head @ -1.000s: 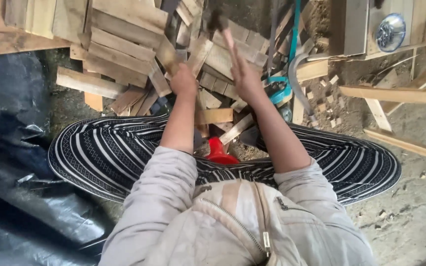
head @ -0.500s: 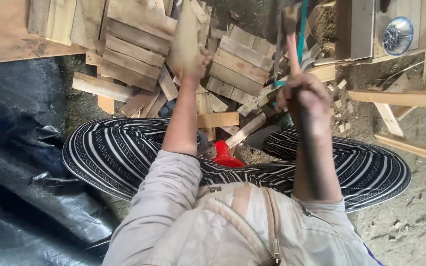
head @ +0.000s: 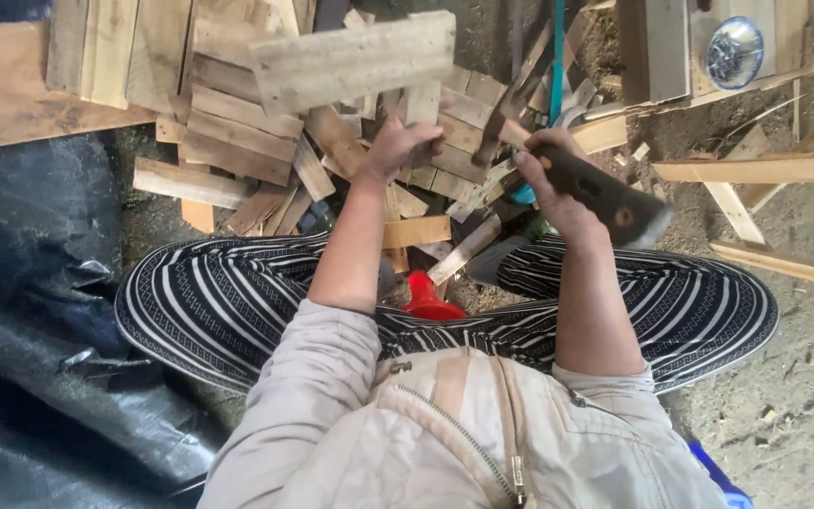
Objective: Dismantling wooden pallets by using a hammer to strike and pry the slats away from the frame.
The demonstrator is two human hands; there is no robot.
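Above the heap of split wood pieces [head: 266,141], the left hand [head: 398,146] has its fingers curled around the lower edge of a pale plank [head: 355,61] held flat, while just right of it the right hand [head: 553,184] clamps fully around a dark-handled hatchet [head: 605,193].

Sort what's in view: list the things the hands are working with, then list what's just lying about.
In use:
- wooden board, held up by the left hand
- hatchet, gripped in the right hand

Lying about:
- pile of wood scraps on the ground
- black plastic sheet
- red object between the knees
- round metal lid
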